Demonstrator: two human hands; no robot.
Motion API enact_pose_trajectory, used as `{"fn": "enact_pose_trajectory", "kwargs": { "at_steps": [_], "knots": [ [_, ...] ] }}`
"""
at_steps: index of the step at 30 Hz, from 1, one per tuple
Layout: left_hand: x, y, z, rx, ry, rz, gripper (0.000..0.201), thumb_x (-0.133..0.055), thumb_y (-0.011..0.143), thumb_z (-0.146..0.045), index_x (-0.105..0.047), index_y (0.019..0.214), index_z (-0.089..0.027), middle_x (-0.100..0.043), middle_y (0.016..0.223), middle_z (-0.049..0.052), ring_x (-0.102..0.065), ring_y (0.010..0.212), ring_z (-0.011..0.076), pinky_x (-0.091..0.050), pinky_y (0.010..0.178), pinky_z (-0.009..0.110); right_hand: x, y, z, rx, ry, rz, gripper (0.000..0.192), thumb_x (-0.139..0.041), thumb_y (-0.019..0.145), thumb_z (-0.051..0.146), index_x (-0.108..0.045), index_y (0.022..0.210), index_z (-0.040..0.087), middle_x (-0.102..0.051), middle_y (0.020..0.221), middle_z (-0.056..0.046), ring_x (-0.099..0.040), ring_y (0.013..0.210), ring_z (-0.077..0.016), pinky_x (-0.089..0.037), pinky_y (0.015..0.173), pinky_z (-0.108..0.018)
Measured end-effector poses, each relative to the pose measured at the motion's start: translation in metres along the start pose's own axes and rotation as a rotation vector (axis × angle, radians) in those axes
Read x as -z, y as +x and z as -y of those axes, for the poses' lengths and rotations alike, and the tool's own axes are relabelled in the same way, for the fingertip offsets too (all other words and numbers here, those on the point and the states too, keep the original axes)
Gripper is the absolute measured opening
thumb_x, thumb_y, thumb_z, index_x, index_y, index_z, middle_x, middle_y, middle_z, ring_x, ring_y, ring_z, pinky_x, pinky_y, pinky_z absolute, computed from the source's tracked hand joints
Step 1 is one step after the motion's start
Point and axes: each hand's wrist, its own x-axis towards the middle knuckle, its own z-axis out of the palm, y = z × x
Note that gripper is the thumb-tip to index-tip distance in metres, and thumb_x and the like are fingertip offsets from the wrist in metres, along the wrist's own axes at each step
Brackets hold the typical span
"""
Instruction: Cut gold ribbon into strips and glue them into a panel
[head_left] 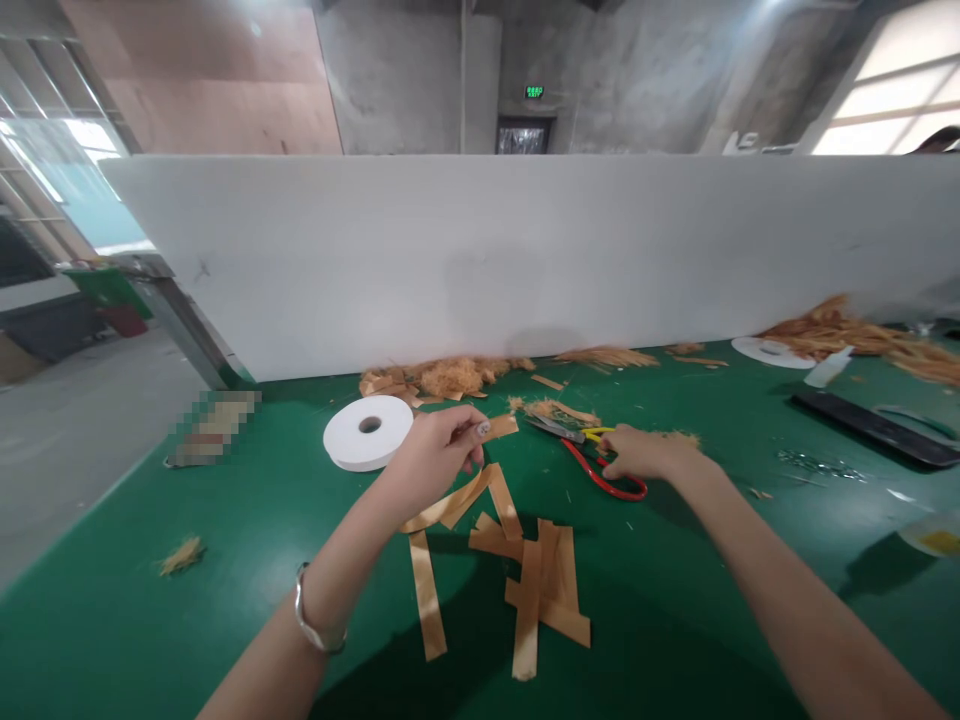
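My left hand (439, 450) pinches a tan ribbon-like strip (501, 428), whose short end sticks out to the right past the fingertips. Below that hand the tan strip (457, 503) runs on in folds over the table. My right hand (649, 455) grips a pair of scissors (556, 428) with one red and one yellow handle. The blades point left toward the strip's end, a little apart from it. Several flat cut pieces of tan strip (529, 600) lie overlapping in front of me. Behind the left wrist lies a white roll of tape (345, 440).
Frayed tan fibres (457, 376) are heaped along the white partition (375, 260) at the back of the green table (225, 620). To the right are a black tray (874, 430), a small bottle (829, 367), metal pins (821, 465), a white disc (772, 351) and long tan strands (855, 335).
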Motion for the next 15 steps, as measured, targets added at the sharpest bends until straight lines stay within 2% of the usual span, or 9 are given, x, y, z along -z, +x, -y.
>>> {"fn": "enact_pose_trajectory", "kwargs": {
  "at_steps": [3, 6, 8, 12, 15],
  "knots": [
    [-0.002, 0.001, 0.000, 0.006, -0.056, -0.058, 0.021, -0.044, 0.087, -0.033, -0.054, 0.075, -0.019, -0.060, 0.065, 0.001, -0.054, 0.057, 0.0112, -0.043, 0.058, 0.024, -0.011, 0.000, 0.005, -0.003, 0.054, 0.088, 0.031, -0.064, 0.062, 0.028, -0.062, 0.091, 0.018, -0.062, 0.088, -0.009, -0.055, 0.053, -0.0163, -0.036, 0.045, -0.027],
    [-0.003, 0.003, 0.000, 0.029, -0.106, -0.143, 0.024, -0.045, 0.087, -0.036, -0.056, 0.076, -0.018, -0.059, 0.066, 0.001, -0.054, 0.060, 0.0118, -0.043, 0.059, 0.024, -0.013, 0.000, 0.005, -0.004, 0.088, 0.100, 0.051, -0.061, 0.066, 0.035, -0.052, 0.113, 0.016, -0.062, 0.086, -0.010, -0.055, 0.055, -0.0178, -0.035, 0.044, -0.027],
    [-0.005, 0.004, 0.002, 0.049, -0.156, -0.189, 0.026, -0.046, 0.086, -0.038, -0.057, 0.075, -0.017, -0.060, 0.066, 0.002, -0.055, 0.061, 0.0123, -0.043, 0.058, 0.024, -0.014, 0.001, 0.003, -0.016, 0.079, 0.076, 0.054, -0.061, 0.065, 0.036, -0.051, 0.114, 0.015, -0.062, 0.083, -0.011, -0.057, 0.061, -0.0213, -0.035, 0.046, -0.028],
    [-0.009, 0.006, 0.006, 0.083, -0.269, -0.258, 0.024, -0.049, 0.084, -0.037, -0.057, 0.076, -0.017, -0.061, 0.068, 0.003, -0.057, 0.064, 0.0134, -0.044, 0.057, 0.025, -0.013, 0.003, 0.003, -0.031, 0.034, -0.044, 0.051, -0.062, 0.063, 0.031, -0.053, 0.109, 0.012, -0.059, 0.089, -0.017, -0.055, 0.087, -0.0319, -0.039, 0.057, -0.031],
    [-0.011, 0.007, 0.008, 0.108, -0.305, -0.288, 0.019, -0.051, 0.082, -0.034, -0.058, 0.079, -0.017, -0.062, 0.068, 0.002, -0.057, 0.064, 0.0135, -0.045, 0.058, 0.025, -0.006, 0.005, 0.004, -0.007, 0.035, -0.157, 0.045, -0.058, 0.068, 0.031, -0.053, 0.109, 0.011, -0.059, 0.095, -0.018, -0.050, 0.097, -0.0324, -0.041, 0.068, -0.033]
  ]
}}
